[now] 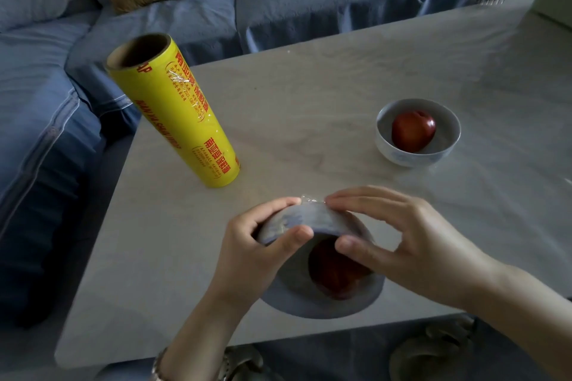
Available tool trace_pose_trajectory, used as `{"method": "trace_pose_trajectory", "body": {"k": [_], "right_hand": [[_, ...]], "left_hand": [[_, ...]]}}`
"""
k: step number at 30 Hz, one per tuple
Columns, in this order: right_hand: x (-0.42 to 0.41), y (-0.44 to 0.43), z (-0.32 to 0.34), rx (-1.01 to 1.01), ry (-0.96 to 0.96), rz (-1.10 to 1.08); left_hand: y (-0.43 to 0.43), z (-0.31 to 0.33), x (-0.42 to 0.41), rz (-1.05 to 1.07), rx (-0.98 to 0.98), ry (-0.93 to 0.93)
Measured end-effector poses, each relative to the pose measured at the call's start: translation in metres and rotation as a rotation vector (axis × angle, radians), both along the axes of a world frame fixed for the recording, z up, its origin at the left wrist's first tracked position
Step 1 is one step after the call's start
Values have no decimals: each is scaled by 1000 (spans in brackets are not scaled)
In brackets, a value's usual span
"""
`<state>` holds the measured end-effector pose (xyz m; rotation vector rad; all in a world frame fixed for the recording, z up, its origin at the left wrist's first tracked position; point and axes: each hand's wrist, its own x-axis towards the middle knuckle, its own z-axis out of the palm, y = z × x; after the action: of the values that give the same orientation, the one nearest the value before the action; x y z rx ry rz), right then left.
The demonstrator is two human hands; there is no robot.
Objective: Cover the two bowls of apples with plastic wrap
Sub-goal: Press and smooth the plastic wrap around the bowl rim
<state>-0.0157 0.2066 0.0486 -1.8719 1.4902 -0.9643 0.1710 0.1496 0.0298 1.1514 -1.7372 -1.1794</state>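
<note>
Near bowl, apple inside: my left hand and right hand each pinch the plastic wrap at its far rim. Second bowl, apparently uncovered, lies beyond it to the right, nearer my right hand. Roll stands on end beyond it to the left.

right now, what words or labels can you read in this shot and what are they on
"AP": red, at the top of the yellow roll; the letters before it are hidden round the curve.
"NAN YA": red, running down the roll; the words after it are blurred.
"南亚" and "保鲜膜": red, printed twice on the roll.
Small print in the roll's ovals: too small to read.
Nothing else shows text.
</note>
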Motion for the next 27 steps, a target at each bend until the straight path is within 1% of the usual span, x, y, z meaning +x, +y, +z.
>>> {"method": "trace_pose_trajectory", "body": {"k": [3, 7, 11, 13, 14, 15, 16, 18, 20, 22, 24, 25, 27], "right_hand": [[3, -4, -9, 135, 35, 1], [2, -9, -13, 280, -161, 15], [-3, -16, -18, 408, -256, 107], [-9, -18, -19, 479, -361, 127], [-13, -19, -19, 503, -429, 102], [-17, -19, -18, 469, -468, 73], [-19, -19, -17, 370, -474, 53], [-19, -16, -14, 177, -420, 71], [-14, -13, -11, 102, -323, 140], [-8, -13, -15, 111, -216, 177], [-3, -18, -18, 180, -154, 172], [0, -21, -18, 221, -154, 181], [0, -26, -18, 304, -269, 200]], "left_hand": [[2, 1, -1, -11, 2, 17], [3, -1, -2, -2, 5, 17], [5, -5, -2, 0, 17, 4], [5, -6, -3, -7, 24, 0], [5, -6, -2, -13, 27, -6], [5, -6, -3, -14, 32, -17], [4, -6, -3, -7, 42, -26], [2, -5, -4, 7, 53, -28], [0, -6, -5, 9, 40, -24], [-1, -5, -6, 13, 36, -15], [-1, -4, -6, -8, 26, -15], [-2, -3, -7, -26, 23, -20], [-2, -3, -7, -45, 35, -19]]}}
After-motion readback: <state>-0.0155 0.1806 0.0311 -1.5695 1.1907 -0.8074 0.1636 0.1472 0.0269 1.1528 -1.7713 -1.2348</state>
